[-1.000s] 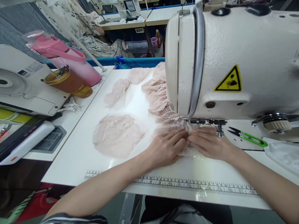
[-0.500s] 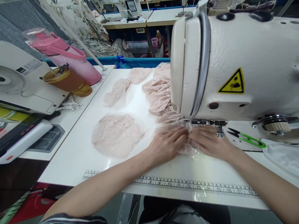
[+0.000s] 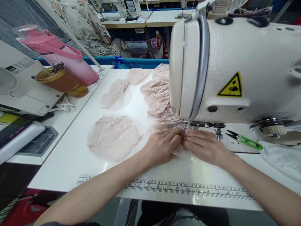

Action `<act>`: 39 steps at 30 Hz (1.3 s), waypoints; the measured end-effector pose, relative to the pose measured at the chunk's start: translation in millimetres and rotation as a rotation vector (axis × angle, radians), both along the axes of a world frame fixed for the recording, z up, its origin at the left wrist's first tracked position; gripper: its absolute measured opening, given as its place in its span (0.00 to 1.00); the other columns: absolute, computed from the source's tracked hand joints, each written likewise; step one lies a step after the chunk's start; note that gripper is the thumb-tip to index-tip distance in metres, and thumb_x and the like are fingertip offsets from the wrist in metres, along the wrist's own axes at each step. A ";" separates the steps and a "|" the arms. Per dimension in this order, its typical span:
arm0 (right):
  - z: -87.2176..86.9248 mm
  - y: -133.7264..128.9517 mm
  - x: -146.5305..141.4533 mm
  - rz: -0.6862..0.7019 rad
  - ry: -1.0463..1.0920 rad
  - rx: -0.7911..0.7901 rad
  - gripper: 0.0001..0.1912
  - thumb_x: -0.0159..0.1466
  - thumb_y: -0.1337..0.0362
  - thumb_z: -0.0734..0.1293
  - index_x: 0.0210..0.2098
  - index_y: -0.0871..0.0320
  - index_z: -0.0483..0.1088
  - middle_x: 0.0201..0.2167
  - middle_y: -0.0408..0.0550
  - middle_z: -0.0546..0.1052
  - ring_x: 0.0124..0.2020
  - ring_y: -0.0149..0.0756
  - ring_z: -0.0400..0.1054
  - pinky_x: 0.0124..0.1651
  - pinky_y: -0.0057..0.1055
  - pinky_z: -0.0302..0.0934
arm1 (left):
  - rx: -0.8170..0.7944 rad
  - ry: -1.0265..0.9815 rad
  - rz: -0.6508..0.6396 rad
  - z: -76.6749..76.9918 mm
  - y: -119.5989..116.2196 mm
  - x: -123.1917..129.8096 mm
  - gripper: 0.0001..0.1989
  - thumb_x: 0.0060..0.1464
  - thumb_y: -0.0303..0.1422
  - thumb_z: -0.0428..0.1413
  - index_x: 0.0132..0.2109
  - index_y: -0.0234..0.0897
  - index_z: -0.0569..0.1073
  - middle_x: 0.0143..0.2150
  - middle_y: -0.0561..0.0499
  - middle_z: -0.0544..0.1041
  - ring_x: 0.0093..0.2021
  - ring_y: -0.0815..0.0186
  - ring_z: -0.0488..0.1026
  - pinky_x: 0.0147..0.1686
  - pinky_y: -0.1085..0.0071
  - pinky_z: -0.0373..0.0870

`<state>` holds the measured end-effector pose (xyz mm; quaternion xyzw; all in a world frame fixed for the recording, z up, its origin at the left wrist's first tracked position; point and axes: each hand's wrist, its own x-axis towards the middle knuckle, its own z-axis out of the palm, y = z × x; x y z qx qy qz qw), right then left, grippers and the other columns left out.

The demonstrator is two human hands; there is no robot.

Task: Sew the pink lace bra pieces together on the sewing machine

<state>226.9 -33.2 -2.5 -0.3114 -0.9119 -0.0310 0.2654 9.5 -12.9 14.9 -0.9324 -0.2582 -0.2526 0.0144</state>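
- Little has moved since the earlier frame: the view has slid slightly left, and both hands stay at the pale pink gathered lace fabric (image 3: 158, 100), below the left end of the bulky white sewing machine head (image 3: 232, 62).
- Left hand (image 3: 162, 144): fingers bent over the lace, grasping it just below the head's left end.
- Right hand (image 3: 204, 146): fingers nearly straight, tips on the same lace close to the left hand's; its thumb is hidden, so I cannot tell whether it pinches or only presses.
- Lace: bunched on the glossy white flat surface (image 3: 68, 163) just left of the head, reaching the hands under its left end.
- Step in hand, as I judge it: guiding the lace beneath the dark metal presser fittings (image 3: 202, 125) under the head. The next move seems to call for even, light feeding — folds flattened, fingertips clear of the needle.
- Around: a round sheer pink fabric piece (image 3: 115, 138) well left of the head; green-handled metal thread snips (image 3: 251, 142) below it, right of the hands, with a soft white cloth (image 3: 279, 157) beside them.
- In the way: the head hides the needle and part of the lace; the heaped folds could catch.
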 end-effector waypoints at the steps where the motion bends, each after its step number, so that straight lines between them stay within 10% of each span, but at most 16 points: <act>1: -0.1 0.6 -0.7 0.008 0.002 0.000 0.12 0.65 0.74 0.62 0.41 0.54 0.75 0.39 0.43 0.80 0.47 0.32 0.72 0.45 0.28 0.70 | -0.006 -0.004 0.007 0.2 0.6 -0.4 0.06 0.55 0.25 0.48 0.39 0.33 0.69 0.49 0.42 0.78 0.47 0.61 0.78 0.43 0.68 0.79; 39: 1.5 11.8 0.6 -0.121 -0.045 0.058 0.11 0.65 0.75 0.60 0.39 0.58 0.72 0.41 0.43 0.79 0.41 0.32 0.73 0.41 0.29 0.65 | -0.063 0.082 0.108 -3.4 1.9 1.4 0.17 0.55 0.27 0.51 0.52 0.29 0.69 0.55 0.39 0.74 0.57 0.56 0.72 0.57 0.59 0.71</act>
